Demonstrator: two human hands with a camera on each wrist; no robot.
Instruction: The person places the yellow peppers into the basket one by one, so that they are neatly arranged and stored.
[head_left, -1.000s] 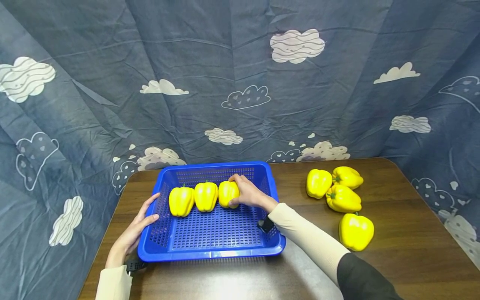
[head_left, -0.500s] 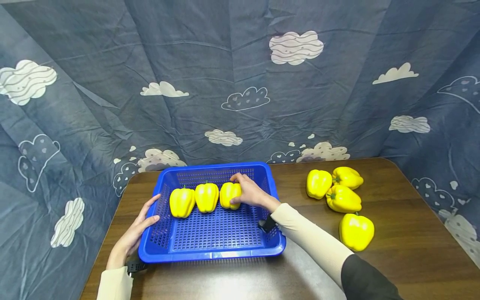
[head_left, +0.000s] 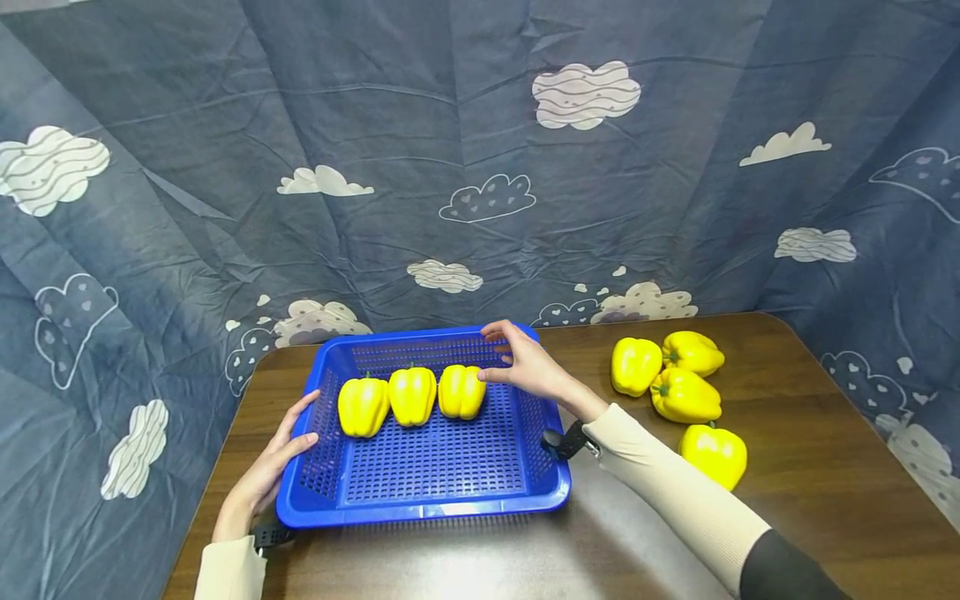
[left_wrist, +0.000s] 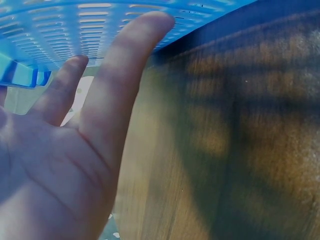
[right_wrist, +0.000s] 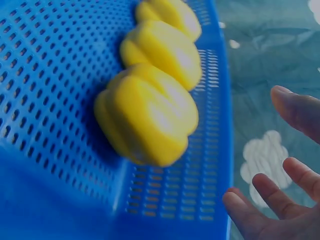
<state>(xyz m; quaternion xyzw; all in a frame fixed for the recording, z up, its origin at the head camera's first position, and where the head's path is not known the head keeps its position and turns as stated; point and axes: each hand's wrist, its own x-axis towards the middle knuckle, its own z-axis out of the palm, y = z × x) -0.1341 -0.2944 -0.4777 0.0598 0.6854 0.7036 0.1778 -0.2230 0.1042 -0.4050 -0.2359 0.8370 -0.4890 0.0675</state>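
No text, label, brand, number or sign can be read in any of the views.
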